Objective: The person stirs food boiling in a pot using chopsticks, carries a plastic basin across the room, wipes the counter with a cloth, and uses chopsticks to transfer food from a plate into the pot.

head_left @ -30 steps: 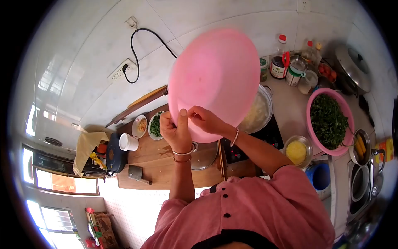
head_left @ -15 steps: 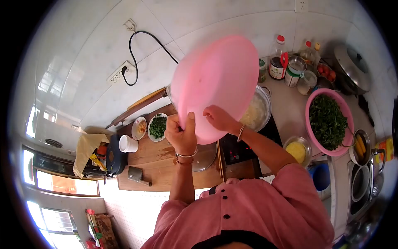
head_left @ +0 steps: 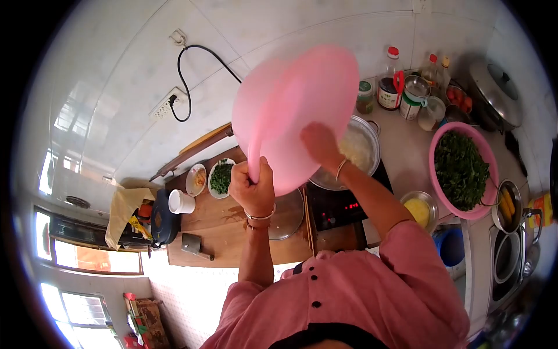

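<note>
The left grip (head_left: 253,189) is clamped on the rim of a tilted pink basin (head_left: 311,87), which rises above it. The right grip (head_left: 321,144) is blurred before the basin's inside; how far open, I cannot tell. Beyond that grip, rightward, a red-capped bottle (head_left: 388,84) bears a label (head_left: 387,98) too small to read.

Large pale tiles, which are glossy, cover the wall (head_left: 139,70), and soft reflections of light lie on its left part. Along it goes a greyish surface (head_left: 407,158). At the lower left, the windows (head_left: 84,308) are very bright, and the floor (head_left: 181,294) looks nearly white, with a small pattern.
</note>
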The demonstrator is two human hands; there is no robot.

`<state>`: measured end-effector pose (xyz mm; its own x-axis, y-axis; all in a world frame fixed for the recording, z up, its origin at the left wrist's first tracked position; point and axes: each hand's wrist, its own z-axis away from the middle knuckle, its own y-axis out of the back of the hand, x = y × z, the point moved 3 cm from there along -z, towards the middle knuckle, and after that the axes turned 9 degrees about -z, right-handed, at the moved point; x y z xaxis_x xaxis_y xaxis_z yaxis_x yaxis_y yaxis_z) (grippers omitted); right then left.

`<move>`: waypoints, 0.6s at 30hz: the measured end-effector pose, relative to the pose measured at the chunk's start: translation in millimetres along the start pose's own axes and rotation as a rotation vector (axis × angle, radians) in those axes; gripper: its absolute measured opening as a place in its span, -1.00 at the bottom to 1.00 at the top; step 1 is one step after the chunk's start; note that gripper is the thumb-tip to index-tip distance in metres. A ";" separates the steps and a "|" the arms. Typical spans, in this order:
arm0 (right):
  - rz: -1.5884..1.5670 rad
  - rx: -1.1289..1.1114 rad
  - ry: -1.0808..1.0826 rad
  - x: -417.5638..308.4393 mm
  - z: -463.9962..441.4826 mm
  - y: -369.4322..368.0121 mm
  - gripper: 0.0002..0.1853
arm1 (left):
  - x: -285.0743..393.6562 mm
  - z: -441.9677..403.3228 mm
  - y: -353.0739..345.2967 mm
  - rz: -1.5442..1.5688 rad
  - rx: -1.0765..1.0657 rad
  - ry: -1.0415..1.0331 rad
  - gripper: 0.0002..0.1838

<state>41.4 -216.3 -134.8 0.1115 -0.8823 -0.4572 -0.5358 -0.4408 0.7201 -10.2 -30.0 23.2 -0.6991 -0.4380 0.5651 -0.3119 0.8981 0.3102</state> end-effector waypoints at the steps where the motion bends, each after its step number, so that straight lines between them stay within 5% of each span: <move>1: 0.005 0.166 -0.088 -2.2 -7.2 32.9 -0.90 | 2.2 -0.4 0.3 -0.010 0.019 -0.026 -0.80; 5: 0.032 0.223 -0.137 -11.0 -2.6 26.6 -0.88 | 13.8 -6.5 -3.3 -0.093 0.031 -0.157 -0.82; 7: -0.415 -0.013 -0.074 -14.7 5.5 3.0 -0.85 | 13.5 -7.0 -6.6 -0.142 0.020 -0.225 -0.83; 10: -0.292 -0.059 0.010 13.8 4.0 13.1 -0.81 | 4.2 -4.7 -7.8 -0.192 0.039 -0.274 -0.82; 16: -0.457 0.497 0.004 27.6 -42.2 106.2 -0.83 | 14.0 -6.2 -12.3 -0.215 0.036 -0.352 -0.80; 18: -0.194 0.758 0.122 18.6 -45.9 108.8 -0.88 | 18.8 -3.9 -13.7 -0.195 0.041 -0.344 -0.79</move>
<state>23.6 -288.2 -41.0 0.3291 -0.8324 -0.4459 -0.9164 -0.3954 0.0616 -16.6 -50.7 32.6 -0.7964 -0.5680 0.2076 -0.4810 0.8030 0.3519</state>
